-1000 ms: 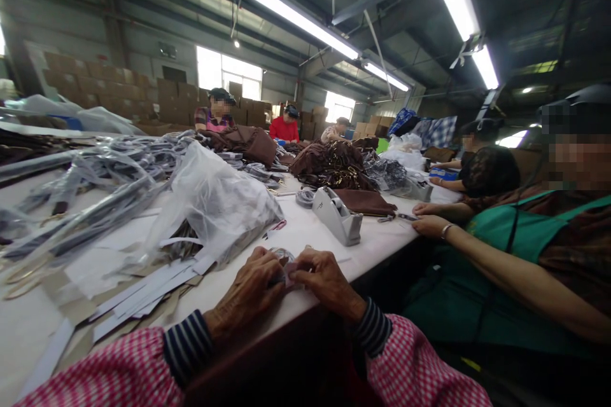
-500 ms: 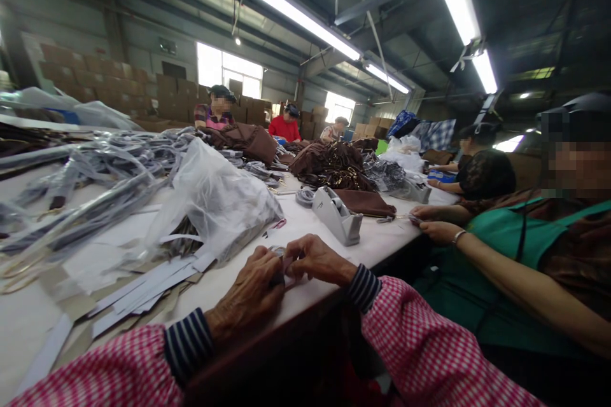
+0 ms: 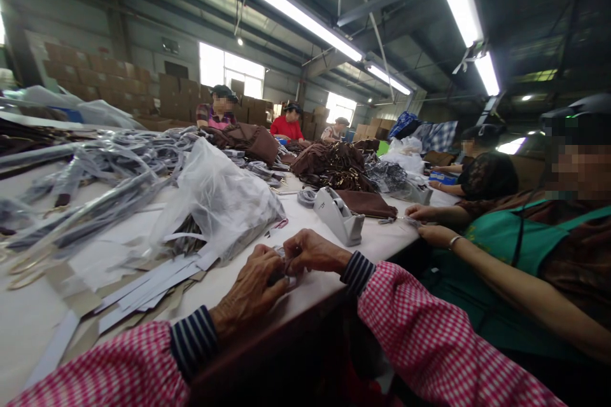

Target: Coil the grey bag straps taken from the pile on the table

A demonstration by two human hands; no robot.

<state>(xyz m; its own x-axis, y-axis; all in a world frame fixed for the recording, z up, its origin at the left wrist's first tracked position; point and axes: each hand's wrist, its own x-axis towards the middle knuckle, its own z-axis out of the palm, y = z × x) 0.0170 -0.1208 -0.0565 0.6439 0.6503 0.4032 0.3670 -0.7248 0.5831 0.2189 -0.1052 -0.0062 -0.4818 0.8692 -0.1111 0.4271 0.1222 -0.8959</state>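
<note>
Near the table's front edge, my left hand (image 3: 252, 286) is closed round a small greyish item, mostly covered by its fingers. My right hand (image 3: 312, 253) meets it, thumb and fingers pinched on the same item. What exactly they hold is too small and hidden to name. Just beyond my right hand stands a grey tape dispenser (image 3: 338, 216), with a coil of grey strap (image 3: 307, 196) behind it. A translucent plastic bag (image 3: 219, 197) lies beyond my left hand, partly over dark pieces.
Card strips (image 3: 147, 289) lie left of my left hand. Wrapped grey straps (image 3: 114, 165) cover the table's left side; brown bags (image 3: 334, 165) are heaped mid-table. At right, a person in a green apron (image 3: 506, 235) works close by. More people sit farther back.
My right hand has shifted slightly left and up, its fingers closer to my left hand. The neighbouring person's hands have moved a little. The whole view has shifted slightly.
</note>
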